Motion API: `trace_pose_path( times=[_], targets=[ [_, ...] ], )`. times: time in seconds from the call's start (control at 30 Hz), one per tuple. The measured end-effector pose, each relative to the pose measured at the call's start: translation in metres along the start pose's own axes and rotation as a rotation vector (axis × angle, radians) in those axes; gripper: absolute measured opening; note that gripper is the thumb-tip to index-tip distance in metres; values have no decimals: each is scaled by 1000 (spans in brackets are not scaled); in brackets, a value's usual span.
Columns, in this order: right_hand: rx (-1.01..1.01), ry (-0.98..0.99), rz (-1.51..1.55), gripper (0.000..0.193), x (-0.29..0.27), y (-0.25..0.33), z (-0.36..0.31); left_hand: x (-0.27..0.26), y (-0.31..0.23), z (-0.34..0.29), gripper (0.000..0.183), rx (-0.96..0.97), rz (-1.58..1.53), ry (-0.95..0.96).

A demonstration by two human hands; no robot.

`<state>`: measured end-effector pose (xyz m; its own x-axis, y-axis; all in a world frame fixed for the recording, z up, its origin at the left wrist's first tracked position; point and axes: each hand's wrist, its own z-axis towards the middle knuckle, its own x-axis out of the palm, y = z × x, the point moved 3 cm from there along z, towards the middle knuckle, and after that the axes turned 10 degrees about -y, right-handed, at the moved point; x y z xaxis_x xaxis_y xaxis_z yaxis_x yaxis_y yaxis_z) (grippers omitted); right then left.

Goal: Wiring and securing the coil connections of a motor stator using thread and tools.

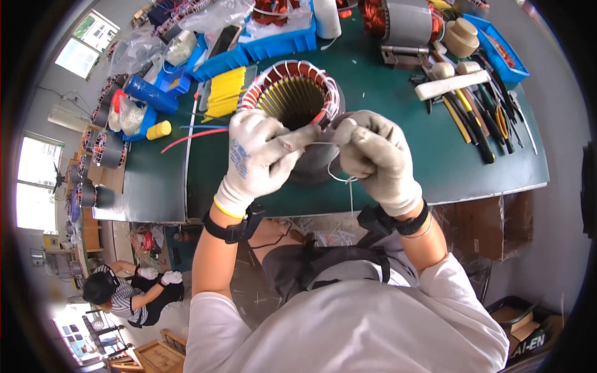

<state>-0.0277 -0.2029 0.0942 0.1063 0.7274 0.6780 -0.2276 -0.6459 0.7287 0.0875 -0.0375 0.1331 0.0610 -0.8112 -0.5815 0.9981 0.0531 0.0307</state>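
A motor stator (331, 99) stands on the green bench just beyond my hands, its copper windings tied with white cord and its inner slots lined in yellow. At the near rim, a thin white cord (322, 143) is stretched between my two gloved hands. My left hand (258, 152) is closed on one side of it, index finger pointing to the rim. On the other side my right hand (376, 152) pinches the cord, and a loose end loops down below its fingers. Red and blue sleeved leads (193, 138) stick out to the left of the stator.
Yellow strips (225, 90) and blue bins (280, 42) lie behind on the left. A blue roll (149, 93) is farther left. Pliers and other hand tools (476, 118) crowd the right, near another stator (407, 25). A co-worker (134, 289) sits at lower left.
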Motion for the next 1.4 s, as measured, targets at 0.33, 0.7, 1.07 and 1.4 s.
trace_pose_path(
  times=[0.33,0.7,1.07,1.4],
  targets=[
    [7,-12,-151,28,-9,-3,1,5,10,6,40,-137,-24,-32],
    [-494,-503,-1608,36,-27,30,-29,0,3,2,32,-267,-85,-12],
    [-836,-296,-1333,24,25,-11,-16,0,4,1,32,-201,-110,74],
    [-969,-86,-1539,22,25,-17,-25,-3,6,2,64,-285,-91,67]
  ],
)
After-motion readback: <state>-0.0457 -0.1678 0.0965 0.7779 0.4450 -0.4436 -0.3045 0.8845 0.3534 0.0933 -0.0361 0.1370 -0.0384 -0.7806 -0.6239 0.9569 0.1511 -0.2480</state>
